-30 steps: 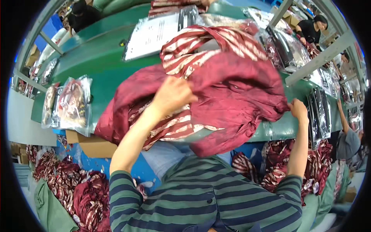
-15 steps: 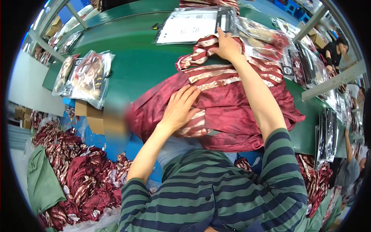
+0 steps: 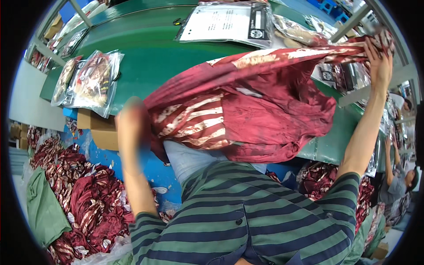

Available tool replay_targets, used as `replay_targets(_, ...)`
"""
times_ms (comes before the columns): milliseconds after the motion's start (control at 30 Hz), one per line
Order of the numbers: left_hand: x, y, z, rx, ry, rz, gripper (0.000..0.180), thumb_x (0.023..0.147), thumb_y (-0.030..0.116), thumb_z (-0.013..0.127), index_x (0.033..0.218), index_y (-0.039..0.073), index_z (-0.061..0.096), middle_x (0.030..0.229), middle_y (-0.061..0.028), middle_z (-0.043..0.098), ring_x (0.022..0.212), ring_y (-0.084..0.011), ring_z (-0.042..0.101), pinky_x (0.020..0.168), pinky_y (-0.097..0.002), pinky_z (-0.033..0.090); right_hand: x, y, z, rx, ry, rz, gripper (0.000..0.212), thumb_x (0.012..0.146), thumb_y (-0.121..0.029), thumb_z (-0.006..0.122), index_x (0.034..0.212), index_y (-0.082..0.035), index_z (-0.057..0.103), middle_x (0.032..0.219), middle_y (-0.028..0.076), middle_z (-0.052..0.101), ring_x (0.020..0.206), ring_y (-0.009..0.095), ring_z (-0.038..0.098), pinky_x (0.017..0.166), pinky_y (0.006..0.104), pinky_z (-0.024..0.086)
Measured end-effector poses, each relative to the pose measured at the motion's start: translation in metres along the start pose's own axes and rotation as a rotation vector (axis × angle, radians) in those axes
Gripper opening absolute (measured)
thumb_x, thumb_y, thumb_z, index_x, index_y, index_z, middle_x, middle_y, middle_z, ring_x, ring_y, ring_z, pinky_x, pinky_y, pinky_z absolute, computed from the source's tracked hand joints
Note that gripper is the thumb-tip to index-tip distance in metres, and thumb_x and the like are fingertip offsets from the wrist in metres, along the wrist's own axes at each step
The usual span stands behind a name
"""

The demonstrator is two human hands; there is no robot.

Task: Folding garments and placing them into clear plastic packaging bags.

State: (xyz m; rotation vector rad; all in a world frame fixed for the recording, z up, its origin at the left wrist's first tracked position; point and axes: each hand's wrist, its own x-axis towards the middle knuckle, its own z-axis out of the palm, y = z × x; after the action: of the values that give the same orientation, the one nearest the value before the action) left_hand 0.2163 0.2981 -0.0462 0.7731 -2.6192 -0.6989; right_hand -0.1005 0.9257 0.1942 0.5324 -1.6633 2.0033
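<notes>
Across the green bench [image 3: 145, 57], a maroon-and-cream garment [image 3: 274, 123] stretches from nine o'clock to two, its bunched striped end in the grip of a worker's right hand [image 3: 380, 66]. Blur hides whether the left hand [image 3: 131, 115] is closed. Even tension should smooth folds without dragging the bagged packet [image 3: 221, 24] at twelve.

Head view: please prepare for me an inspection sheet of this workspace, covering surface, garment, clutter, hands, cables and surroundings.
Surface: green table, partly covered.
Job's things: dark red garment with cream-striped parts, spread between the hands.
Clutter: clear bags at left; flat bag with white sheet beyond the garment; cloth heap on the floor.
Hands: left hand at the garment's left end, blurred, grip unclear; right hand at its raised striped end, fingers extended.
Cables: nothing seen.
Surroundings: metal post; cardboard box; co-worker at right.
</notes>
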Motion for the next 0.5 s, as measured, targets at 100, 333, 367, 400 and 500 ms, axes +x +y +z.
replay_targets(100,0.047,-0.021,-0.083,-0.024,0.129,-0.044,0.051,0.077,-0.008,0.044,0.117,0.005,0.073,0.109,-0.0156,0.075,0.094,-0.0280,0.070,0.085,-0.0342,0.055,-0.010,-0.063,-0.052,-0.149,0.036,-0.173,0.036,0.106,-0.026,0.051,0.131,-0.003,0.061,0.130,0.019,0.063,0.114,0.032,0.065,0.101,0.0441,0.052)
replay_targets(333,0.280,-0.041,-0.299,0.391,0.256,0.488,0.047,0.089,0.002,0.040,0.129,0.003,0.065,0.118,-0.0190,0.071,0.102,-0.0332,0.068,0.090,-0.0395,0.051,-0.028,-0.072,-0.399,-1.501,0.359,-0.444,0.028,0.100,-0.023,0.052,0.106,-0.004,0.073,0.107,0.011,0.071,0.085,0.026,0.069,0.074,0.0358,0.054)
replay_targets(367,0.267,-0.132,-0.297,0.281,0.300,0.382,0.048,0.090,0.002,0.036,0.129,0.001,0.064,0.117,-0.0175,0.071,0.101,-0.0302,0.067,0.091,-0.0383,0.050,0.044,-0.170,-0.459,-1.584,0.304,-0.611,0.028,0.099,-0.022,0.053,0.106,-0.004,0.073,0.107,0.011,0.071,0.083,0.026,0.068,0.073,0.0365,0.054)
replay_targets(400,0.252,-0.202,-0.273,0.177,0.332,0.338,0.048,0.090,0.002,0.036,0.129,0.001,0.064,0.117,-0.0175,0.071,0.101,-0.0302,0.067,0.091,-0.0383,0.050,0.091,-0.284,-0.495,-1.686,0.270,-0.741,0.028,0.098,-0.022,0.053,0.106,-0.004,0.073,0.106,0.011,0.071,0.082,0.027,0.068,0.072,0.0373,0.053)
replay_targets(500,0.258,-0.168,-0.376,0.148,0.529,0.183,0.045,0.091,0.005,0.039,0.126,0.001,0.065,0.116,-0.0168,0.071,0.099,-0.0284,0.067,0.089,-0.0367,0.051,0.032,-0.235,-0.555,-1.734,0.319,-0.754,0.027,0.095,-0.021,0.054,0.105,-0.005,0.072,0.104,0.011,0.070,0.078,0.028,0.067,0.070,0.0397,0.053)
